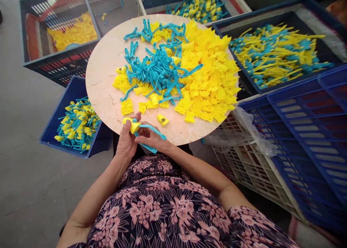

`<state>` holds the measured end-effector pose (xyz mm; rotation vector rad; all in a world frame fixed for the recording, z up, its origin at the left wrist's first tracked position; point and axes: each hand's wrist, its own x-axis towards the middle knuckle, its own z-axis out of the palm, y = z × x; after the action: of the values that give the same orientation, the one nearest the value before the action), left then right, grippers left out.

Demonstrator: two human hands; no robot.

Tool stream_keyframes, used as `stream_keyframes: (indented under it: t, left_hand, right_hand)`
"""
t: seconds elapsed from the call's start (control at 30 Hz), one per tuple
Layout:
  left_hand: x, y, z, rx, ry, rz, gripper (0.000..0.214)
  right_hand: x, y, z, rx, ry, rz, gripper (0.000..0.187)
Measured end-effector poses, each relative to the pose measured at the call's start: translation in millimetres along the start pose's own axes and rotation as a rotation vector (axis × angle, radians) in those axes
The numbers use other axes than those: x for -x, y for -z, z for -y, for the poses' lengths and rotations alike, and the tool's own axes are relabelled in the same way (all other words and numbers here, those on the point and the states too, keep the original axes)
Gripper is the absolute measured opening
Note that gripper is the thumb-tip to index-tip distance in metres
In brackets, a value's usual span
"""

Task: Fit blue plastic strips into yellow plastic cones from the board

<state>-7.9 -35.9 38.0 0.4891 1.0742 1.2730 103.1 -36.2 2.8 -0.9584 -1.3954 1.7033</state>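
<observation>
We hold a yellow plastic tag [131, 125] with blue plastic strap [153, 129]: left hand [127, 141] closed on the tag, right hand [151, 139] curled round the strap, both just over the near edge of the round pale wooden board [104, 71].

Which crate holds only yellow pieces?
The dark crate at upper left holds loose yellow pieces alone; the other three crates mix yellow with teal straps.

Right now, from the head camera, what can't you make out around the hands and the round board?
Head view:
- Where the yellow piece joins the blue strap: hidden by the fingers of the left hand and right hand.
- Marking on the loose yellow tag: too small to read.
- Far crate: cut off by the top edge.
</observation>
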Motion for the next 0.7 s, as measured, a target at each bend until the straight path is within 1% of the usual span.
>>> stream_keyframes:
  t: [0.1,0.17,0.3,0.37,0.43,0.53,0.57,0.63,0.7]
  left_hand:
    - [7,1.7,-1,-0.068,-0.098,0.078,0.034]
    - [12,1.7,-2,-0.100,-0.144,0.108,0.034]
    - [23,-3.0,-7,-0.182,-0.275,0.148,0.035]
    - [29,-6.8,-11,-0.213,-0.339,0.177,0.034]
    - [34,-10.3,-15,-0.235,-0.384,0.209,0.032]
    - [38,-13.0,-20,-0.270,-0.429,0.243,0.031]
    - [40,-13.2,-21,-0.273,-0.434,0.254,0.030]
    - [41,-13.2,-21,-0.258,-0.419,0.281,0.031]
    - [43,-13.9,-19,-0.231,-0.368,0.308,0.036]
  right_hand:
    - [3,1,9,-0.092,-0.004,-0.001,0.060]
    - [8,0,19,-0.092,0.012,-0.030,0.055]
    - [20,-1,40,0.031,0.049,-0.084,0.043]
    - [24,0,50,0.122,0.061,-0.094,0.044]
    - [26,3,57,0.168,0.103,-0.061,0.051]
    - [27,8,63,0.143,0.177,0.027,0.060]
    - [28,9,65,0.135,0.185,0.030,0.062]
    - [32,8,68,0.149,0.162,-0.001,0.060]
    - [36,6,71,0.174,0.113,-0.056,0.055]
